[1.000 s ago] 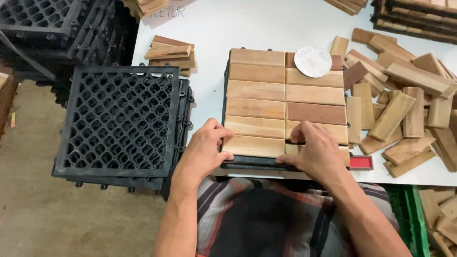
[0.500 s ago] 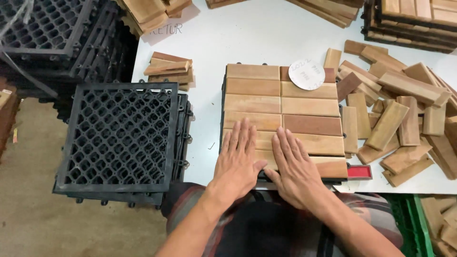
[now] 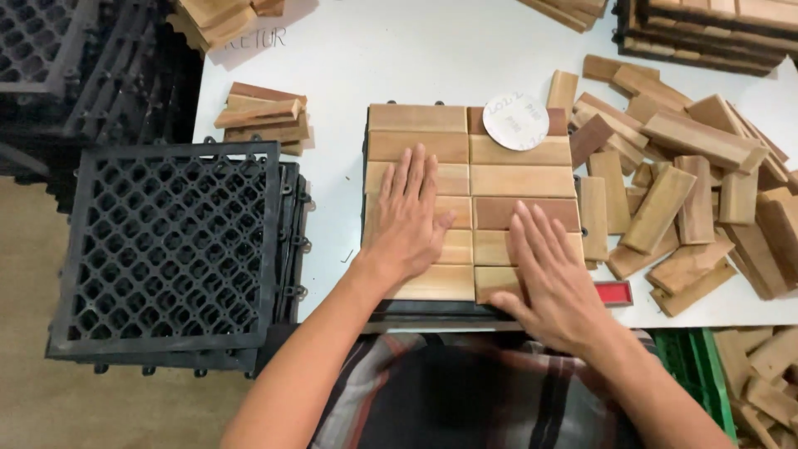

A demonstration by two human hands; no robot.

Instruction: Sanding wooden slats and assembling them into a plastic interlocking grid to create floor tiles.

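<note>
**Flat hands press the wooden tile**

The fingers of both hands are spread wide and lie flat, holding nothing. The left hand rests on the left column of the wooden slat tile, the right hand at its 5 o'clock corner. The tile lies on the white table, with a round sanding disc at its 1 o'clock. It seems the slats are being pressed or checked; the next move calls for even pressure on each slat. Loose slats lie at 3 o'clock, black plastic grids at 9 o'clock.

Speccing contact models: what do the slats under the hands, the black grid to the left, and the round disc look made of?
Slats: wood, apparently bare and matte, with grain and tan-to-brown variation. Both hands, left hand and right hand, lie flat on them.
Black grid: probably moulded plastic, with uniform lattice and edge clips.
Round disc: pale, thin, matte; perhaps paper or an abrasive disc, unclear.
</note>
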